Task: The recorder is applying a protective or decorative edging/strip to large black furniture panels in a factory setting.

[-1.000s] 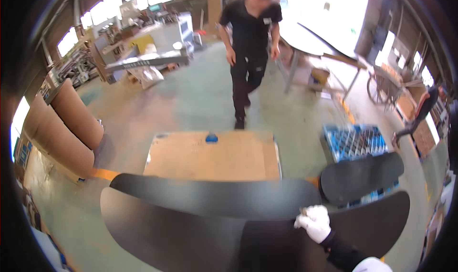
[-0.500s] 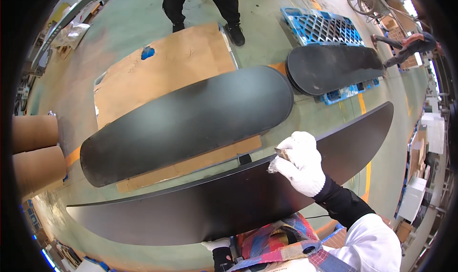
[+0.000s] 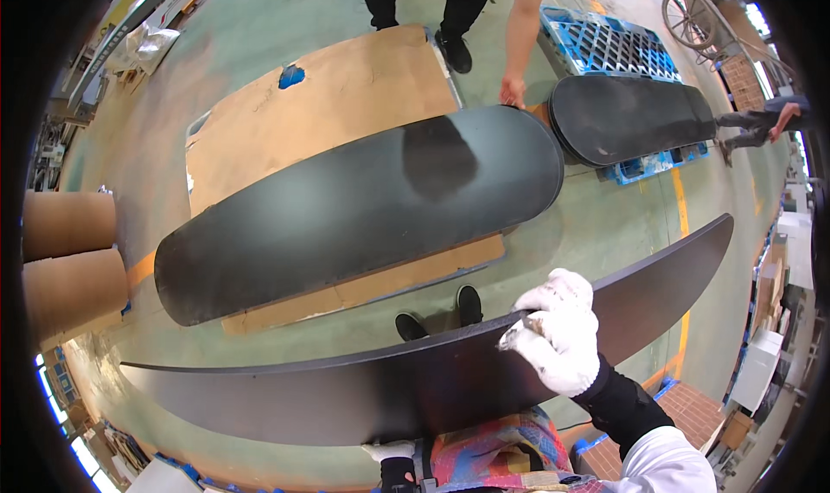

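Note:
A long dark panel with one curved side stretches across in front of me. At its near edge is my left hand in a white glove, gripping it; part of that hand is hidden. My right hand, also gloved in white, is closed at the panel's far edge, right of the middle. A small, flat greyish piece like a blade shows between its thumb and fingers; its exact kind is unclear. Beyond lies a dark panel with rounded ends, whose far right edge another person's bare hand touches.
Brown cardboard lies under the rounded panel. Further right, more dark rounded panels rest on a blue pallet. Two brown rolls stand at left. Black shoes show past my panel. A person is at far right.
My right hand has slid a little right along the panel's edge. The person opposite has moved right and bent over, a hand now at the rounded panel. A shadow lies on it.

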Action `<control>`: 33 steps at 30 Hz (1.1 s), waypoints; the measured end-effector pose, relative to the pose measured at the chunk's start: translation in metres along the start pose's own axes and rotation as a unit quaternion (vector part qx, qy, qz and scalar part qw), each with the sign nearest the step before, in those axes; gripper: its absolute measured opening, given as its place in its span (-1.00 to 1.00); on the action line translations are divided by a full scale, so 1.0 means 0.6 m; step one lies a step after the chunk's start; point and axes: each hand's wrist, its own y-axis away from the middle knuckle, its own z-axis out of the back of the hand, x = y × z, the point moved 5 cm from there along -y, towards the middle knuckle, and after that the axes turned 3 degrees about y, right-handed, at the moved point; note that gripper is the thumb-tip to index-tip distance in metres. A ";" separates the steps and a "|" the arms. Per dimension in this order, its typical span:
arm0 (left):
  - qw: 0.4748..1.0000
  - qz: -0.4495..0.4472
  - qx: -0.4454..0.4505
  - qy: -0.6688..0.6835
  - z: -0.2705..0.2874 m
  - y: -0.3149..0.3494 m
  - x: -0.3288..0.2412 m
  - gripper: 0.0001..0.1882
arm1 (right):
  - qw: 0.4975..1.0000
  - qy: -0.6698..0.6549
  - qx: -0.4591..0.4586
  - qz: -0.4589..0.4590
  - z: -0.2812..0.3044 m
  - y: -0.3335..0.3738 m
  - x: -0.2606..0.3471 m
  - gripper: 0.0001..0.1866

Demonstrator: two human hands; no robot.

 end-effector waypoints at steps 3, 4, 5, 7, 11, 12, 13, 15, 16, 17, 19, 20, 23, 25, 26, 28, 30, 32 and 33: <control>1.000 0.000 -0.005 -0.001 -0.001 -0.007 -0.003 -0.35 | 1.000 -0.003 -0.002 -0.008 -0.006 0.005 -0.004 -0.90; 1.000 -0.001 -0.005 -0.004 0.000 -0.006 -0.003 -0.35 | 1.000 -0.005 -0.015 -0.004 -0.007 0.009 -0.013 -0.91; 1.000 0.005 -0.003 -0.009 -0.005 -0.011 0.005 -0.35 | 1.000 -0.001 -0.015 -0.007 -0.003 0.011 -0.018 -0.91; 1.000 0.003 -0.006 -0.013 -0.002 -0.013 0.006 -0.35 | 1.000 -0.001 -0.005 -0.014 -0.001 0.010 -0.026 -0.93; 1.000 -0.004 -0.009 -0.019 0.007 -0.008 0.004 -0.35 | 1.000 0.010 -0.010 -0.012 0.013 0.014 -0.044 -0.93; 1.000 -0.005 -0.012 -0.022 0.009 -0.007 0.006 -0.35 | 1.000 0.013 -0.011 -0.003 0.017 0.014 -0.050 -0.93; 1.000 -0.005 -0.013 -0.023 0.009 -0.008 0.009 -0.35 | 1.000 0.015 -0.013 0.006 0.021 0.014 -0.055 -0.92; 1.000 -0.007 -0.014 -0.027 0.011 -0.005 0.011 -0.36 | 1.000 0.015 -0.019 0.004 0.027 0.013 -0.062 -0.92; 0.999 -0.010 -0.014 -0.028 0.010 -0.007 0.013 -0.36 | 1.000 0.015 -0.023 0.003 0.030 0.012 -0.066 -0.92; 0.999 -0.009 -0.015 -0.029 0.008 -0.009 0.016 -0.36 | 1.000 0.016 -0.025 0.001 0.032 0.011 -0.070 -0.92; 0.999 -0.008 -0.018 -0.034 0.006 -0.009 0.022 -0.36 | 0.999 0.003 -0.032 -0.001 0.035 0.010 -0.078 -0.91; 0.999 -0.007 -0.018 -0.035 0.005 -0.009 0.024 -0.36 | 0.999 0.005 -0.032 -0.003 0.037 0.010 -0.081 -0.91; 0.999 -0.006 -0.020 -0.038 -0.005 -0.014 0.032 -0.36 | 0.999 0.017 -0.033 0.002 0.042 0.010 -0.087 -0.91; 0.999 -0.002 -0.020 -0.041 -0.012 -0.017 0.038 -0.36 | 1.000 0.012 -0.018 -0.009 0.044 0.015 -0.094 -0.92; 0.999 -0.002 -0.021 -0.043 -0.014 -0.017 0.039 -0.36 | 1.000 0.012 -0.017 -0.010 0.046 0.018 -0.095 -0.92; 0.999 0.002 -0.021 -0.045 -0.019 -0.018 0.045 -0.36 | 1.000 0.016 -0.012 -0.021 0.048 0.023 -0.100 -0.92; 0.999 0.004 -0.020 -0.047 -0.022 -0.018 0.048 -0.37 | 1.000 0.010 -0.005 -0.019 0.054 0.023 -0.103 -0.92; 0.999 0.007 -0.021 -0.049 -0.025 -0.019 0.053 -0.37 | 1.000 0.003 0.002 -0.017 0.059 0.024 -0.106 -0.93; 0.999 0.007 -0.020 -0.048 -0.028 -0.020 0.054 -0.37 | 1.000 0.006 0.004 -0.022 0.061 0.024 -0.108 -0.93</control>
